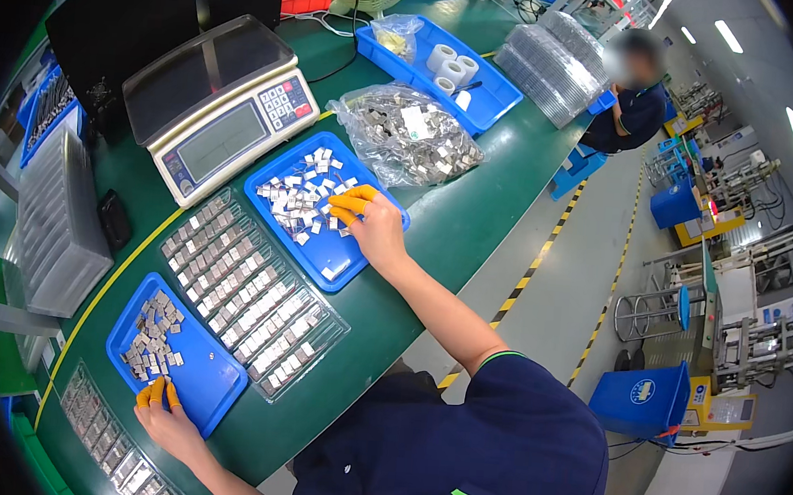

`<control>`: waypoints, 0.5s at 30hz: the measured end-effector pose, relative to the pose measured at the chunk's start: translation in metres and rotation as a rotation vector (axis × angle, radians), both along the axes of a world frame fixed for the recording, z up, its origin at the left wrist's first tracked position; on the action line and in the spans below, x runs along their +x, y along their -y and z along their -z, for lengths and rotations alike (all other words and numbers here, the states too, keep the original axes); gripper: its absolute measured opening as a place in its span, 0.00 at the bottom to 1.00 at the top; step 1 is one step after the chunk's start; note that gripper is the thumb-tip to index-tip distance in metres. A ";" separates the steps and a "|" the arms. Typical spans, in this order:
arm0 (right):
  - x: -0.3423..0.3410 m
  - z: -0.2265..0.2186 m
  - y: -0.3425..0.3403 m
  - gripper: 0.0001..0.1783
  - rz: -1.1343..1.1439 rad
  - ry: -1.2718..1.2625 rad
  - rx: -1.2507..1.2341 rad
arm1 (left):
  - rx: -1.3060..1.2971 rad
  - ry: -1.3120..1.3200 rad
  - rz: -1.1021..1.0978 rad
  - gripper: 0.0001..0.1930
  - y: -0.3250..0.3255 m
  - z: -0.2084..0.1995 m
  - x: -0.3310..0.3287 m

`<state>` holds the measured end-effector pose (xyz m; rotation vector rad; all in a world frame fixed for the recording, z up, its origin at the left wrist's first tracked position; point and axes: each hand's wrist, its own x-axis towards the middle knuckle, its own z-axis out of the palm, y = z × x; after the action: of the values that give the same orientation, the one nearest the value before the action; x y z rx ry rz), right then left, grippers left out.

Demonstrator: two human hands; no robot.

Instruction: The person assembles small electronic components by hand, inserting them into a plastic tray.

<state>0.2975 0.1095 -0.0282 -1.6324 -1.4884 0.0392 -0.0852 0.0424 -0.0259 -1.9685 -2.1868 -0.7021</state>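
Note:
My right hand (pixel 378 226), with yellow finger cots on its fingertips, reaches into a blue tray (pixel 335 275) of loose small silvery metal pieces (pixel 294 199). Its fingertips are drawn together in a pinch among the pieces; whatever they hold is too small to make out. My left hand (pixel 168 420), also in yellow finger cots, is at the near edge of a second blue tray (pixel 208 377), by a heap of greyer metal pieces (pixel 153 332). Those fingers are bent close together, and what lies between them is hidden. Between the trays lies a clear plastic blister tray (pixel 251 288) with rows of metal pieces.
Another filled blister tray (pixel 112 435) lies at lower left. Beyond are a weighing scale (pixel 216 134), a clear bag of metal pieces (pixel 409 133), a blue tray with white rolls (pixel 489 102) and stacked clear trays (pixel 552 65). A person (pixel 632 98) is at the far right.

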 end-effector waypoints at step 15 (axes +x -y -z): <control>0.002 -0.008 0.003 0.11 0.031 -0.290 0.107 | 0.095 1.041 -0.003 0.12 0.009 -0.007 0.027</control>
<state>0.2992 0.1065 -0.0197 -1.4929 -1.2232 0.1692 -0.0586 0.0332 -0.0186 -1.7140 -2.4876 -2.1464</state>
